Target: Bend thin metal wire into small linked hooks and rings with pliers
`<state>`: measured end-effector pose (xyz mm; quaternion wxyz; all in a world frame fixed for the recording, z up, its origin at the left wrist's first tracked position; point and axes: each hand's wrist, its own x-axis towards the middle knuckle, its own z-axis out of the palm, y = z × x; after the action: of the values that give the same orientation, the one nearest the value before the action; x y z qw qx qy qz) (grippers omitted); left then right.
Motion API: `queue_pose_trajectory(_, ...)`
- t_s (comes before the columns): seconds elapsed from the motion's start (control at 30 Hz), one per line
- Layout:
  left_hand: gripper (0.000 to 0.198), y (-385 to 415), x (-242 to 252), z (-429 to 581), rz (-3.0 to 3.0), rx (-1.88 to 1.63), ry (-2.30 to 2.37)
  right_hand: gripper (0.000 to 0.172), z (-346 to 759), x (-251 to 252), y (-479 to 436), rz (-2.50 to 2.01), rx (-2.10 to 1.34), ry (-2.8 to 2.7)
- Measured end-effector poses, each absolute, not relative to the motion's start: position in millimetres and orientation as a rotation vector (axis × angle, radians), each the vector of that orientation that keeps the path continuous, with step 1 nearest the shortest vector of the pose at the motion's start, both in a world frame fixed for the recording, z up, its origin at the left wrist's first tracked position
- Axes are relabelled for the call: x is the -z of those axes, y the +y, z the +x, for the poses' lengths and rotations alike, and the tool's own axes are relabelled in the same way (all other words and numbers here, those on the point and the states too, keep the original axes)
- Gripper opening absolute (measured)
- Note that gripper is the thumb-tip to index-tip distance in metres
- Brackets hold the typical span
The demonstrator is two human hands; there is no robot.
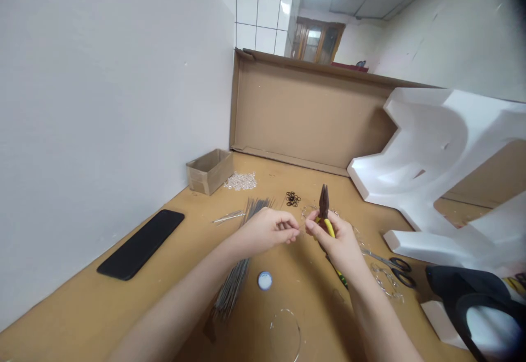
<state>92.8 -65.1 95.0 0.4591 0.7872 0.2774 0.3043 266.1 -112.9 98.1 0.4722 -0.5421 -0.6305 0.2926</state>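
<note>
My right hand [339, 239] is wrapped round needle-nose pliers [324, 203] with yellow handles, their dark jaws pointing up and away from me. Its thumb and forefinger also pinch close to my left fingertips. The fingers of my left hand [277, 228] are pressed together on something very thin, perhaps a wire, too fine to make out. Beneath my left wrist lies a bundle of straight grey wires [234, 288]. A small round blue-and-white lid-like piece [265, 280] sits between my forearms. Nearer to me is a curved wire loop [285, 329].
Behind my hands are black rings [293, 199] and a pile of clear small pieces [240, 181] beside a cardboard box [209, 171]. Scissors [390, 263] and bent wires [386, 282] lie right. A black slab [142, 244] is left; white foam [431, 148] stands right.
</note>
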Motion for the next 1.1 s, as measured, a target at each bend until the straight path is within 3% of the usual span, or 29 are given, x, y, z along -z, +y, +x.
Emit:
queue_pose_trajectory(0.23, 0.016, -69.2, -96.4, 93.7, 2.199, -0.901, 0.836, 0.026, 269.3, -98.0, -111.3, -1.368, -0.701, -1.477)
queue_pose_trajectory(0.47, 0.016, -59.1, -96.5, 91.2, 1.797, -0.732, 0.654, 0.027, 276.5, -97.7, -110.7, -1.376, -0.735, -1.539)
queue_pose_trajectory(1.1, 0.02, -61.9, -93.9, 92.7, 2.391, -0.986, 0.898, 0.024, 272.8, -96.7, -112.3, -1.502, -0.448, -1.647)
